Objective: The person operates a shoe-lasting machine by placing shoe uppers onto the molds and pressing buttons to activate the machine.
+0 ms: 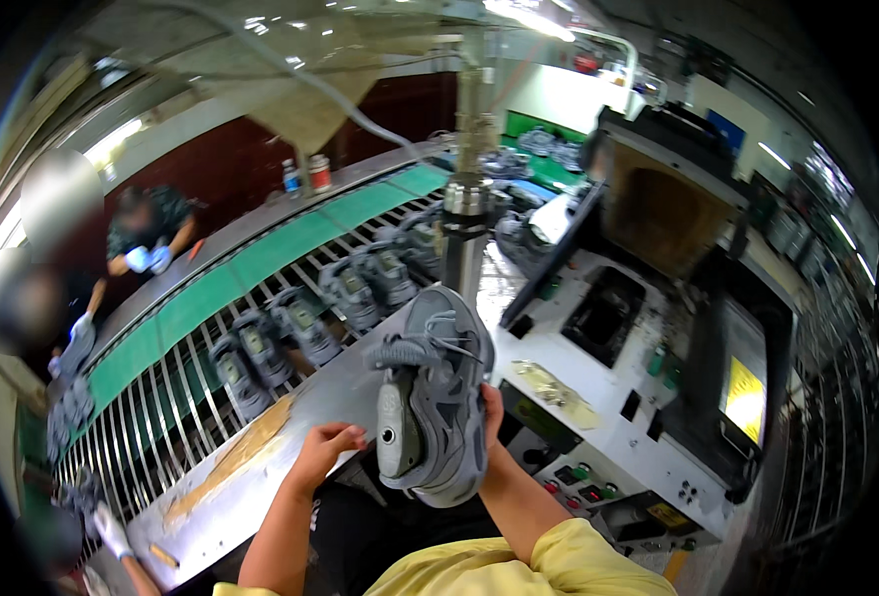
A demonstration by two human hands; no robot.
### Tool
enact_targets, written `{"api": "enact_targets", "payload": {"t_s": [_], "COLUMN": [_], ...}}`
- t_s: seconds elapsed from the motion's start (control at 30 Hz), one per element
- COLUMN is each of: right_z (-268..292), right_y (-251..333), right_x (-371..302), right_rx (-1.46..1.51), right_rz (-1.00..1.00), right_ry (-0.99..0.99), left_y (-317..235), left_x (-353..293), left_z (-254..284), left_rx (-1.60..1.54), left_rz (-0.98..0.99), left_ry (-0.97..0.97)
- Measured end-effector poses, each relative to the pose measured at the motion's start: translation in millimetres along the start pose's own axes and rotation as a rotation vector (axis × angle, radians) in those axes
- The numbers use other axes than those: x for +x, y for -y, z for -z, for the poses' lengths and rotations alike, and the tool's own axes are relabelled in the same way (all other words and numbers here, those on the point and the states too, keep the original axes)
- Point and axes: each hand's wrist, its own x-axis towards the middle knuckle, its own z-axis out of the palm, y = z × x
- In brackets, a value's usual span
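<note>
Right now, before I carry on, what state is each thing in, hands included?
Shoe: held up
Right hand: gripping the shoe
Left hand: empty, near the shoe
Machine lid: raised open
Rack shoes: lined up on rollers
Bottles: upright
Ceiling lamp: lit

no legible writing, yellow sticker (669, 515) on white-topped machine's (608, 385) lower front, print too small

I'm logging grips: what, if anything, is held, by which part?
The right hand holds a grey shoe by its side; the left hand looks empty.
</note>
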Motion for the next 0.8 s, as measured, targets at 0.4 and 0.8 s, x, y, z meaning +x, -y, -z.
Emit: {"api": "enact_targets", "payload": {"t_s": [0.4,0.8], "right_z": [33,30], "right_y": [304,441], "right_x": [-63,72], "right_rx": [-0.847,-1.969], "right_rz": [0.743,0.133], "right_ry": [-0.727,-1.649], "left_y": [205,180], "left_x": [-5,4], "left_z": [94,77], "left_rx": [0.085,0.043], "left_rz": [-0.142,-0.059], "left_ry": [-0.737,-0.794]}}
